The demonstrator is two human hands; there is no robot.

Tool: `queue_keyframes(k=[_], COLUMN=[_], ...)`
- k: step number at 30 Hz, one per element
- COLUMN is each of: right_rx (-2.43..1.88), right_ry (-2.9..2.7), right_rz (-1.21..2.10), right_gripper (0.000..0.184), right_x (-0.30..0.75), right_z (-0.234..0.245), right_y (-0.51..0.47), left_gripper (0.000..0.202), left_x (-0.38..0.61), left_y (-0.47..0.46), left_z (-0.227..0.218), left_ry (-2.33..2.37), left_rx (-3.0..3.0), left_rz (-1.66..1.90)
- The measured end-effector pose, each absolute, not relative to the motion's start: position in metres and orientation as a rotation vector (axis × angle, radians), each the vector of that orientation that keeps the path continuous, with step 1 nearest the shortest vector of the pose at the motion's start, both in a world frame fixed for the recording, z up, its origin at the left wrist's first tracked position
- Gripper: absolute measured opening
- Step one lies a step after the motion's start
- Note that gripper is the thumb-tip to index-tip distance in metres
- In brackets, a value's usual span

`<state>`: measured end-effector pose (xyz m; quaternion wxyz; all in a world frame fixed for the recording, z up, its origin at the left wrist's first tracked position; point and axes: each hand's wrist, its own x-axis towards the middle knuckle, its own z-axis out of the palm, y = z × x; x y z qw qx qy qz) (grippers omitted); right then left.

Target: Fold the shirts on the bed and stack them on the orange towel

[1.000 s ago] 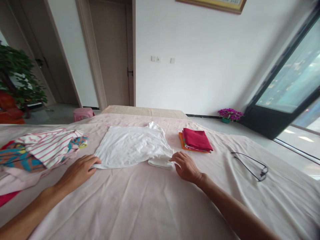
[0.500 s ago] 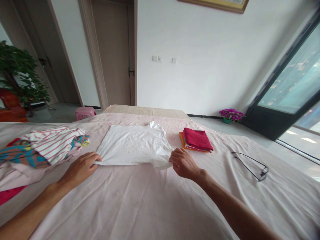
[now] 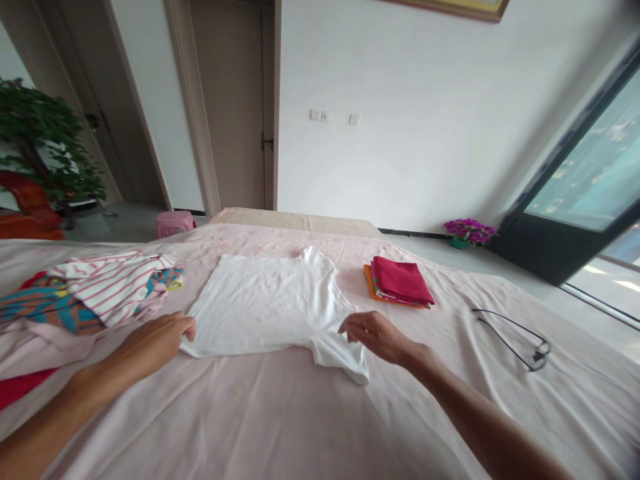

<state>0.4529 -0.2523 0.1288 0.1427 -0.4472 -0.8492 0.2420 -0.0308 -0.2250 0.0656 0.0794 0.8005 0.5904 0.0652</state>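
A white short-sleeved T-shirt [image 3: 265,300] lies spread on the pink bedsheet in front of me, its collar to the right and one sleeve reaching toward me. My left hand [image 3: 165,337] is at the bottom hem, just above the near left corner, with its fingers loosely bent and no cloth gripped. Over the near sleeve hovers my right hand [image 3: 373,333], fingers loosely curved and apart, the sleeve lying free below them. Whether either hand's fingertips still touch the shirt is hard to see.
To the left is a heap of clothes with a striped garment [image 3: 117,283] on top. A folded red cloth stack [image 3: 403,280] lies right of the shirt, with eyeglasses [image 3: 537,350] farther right. Beyond the bedsheet [image 3: 280,427] stand a pink stool [image 3: 175,223] and purple flowers [image 3: 470,230].
Both hands have let go of the shirt's near edge. That edge now lies nearer to me, and the near sleeve is spread out flat. The view has shifted slightly.
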Motion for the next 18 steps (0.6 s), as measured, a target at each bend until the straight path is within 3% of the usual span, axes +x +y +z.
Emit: queue_keyframes(k=[5,10,18], right_rx=[-1.445,-1.517,-1.64], right_ry=[-2.363,-2.553,-2.559], right_rz=[0.289,0.089,-0.092], right_gripper=[0.045,0.061,0.066], right_x=[0.409,0.377,0.393], right_z=[0.105,0.057,0.034], right_y=[-0.213,-0.199,-0.195], left_gripper=[0.042,0.054,0.065], left_x=[0.067,0.164,0.156], left_y=[-0.189,-0.16,-0.134], left_z=[0.081,0.054,0.017], left_ry=[1.672,1.57,1.792], left_rx=[2.423,2.497,2.506], left_rz=[0.431,0.533,0.441])
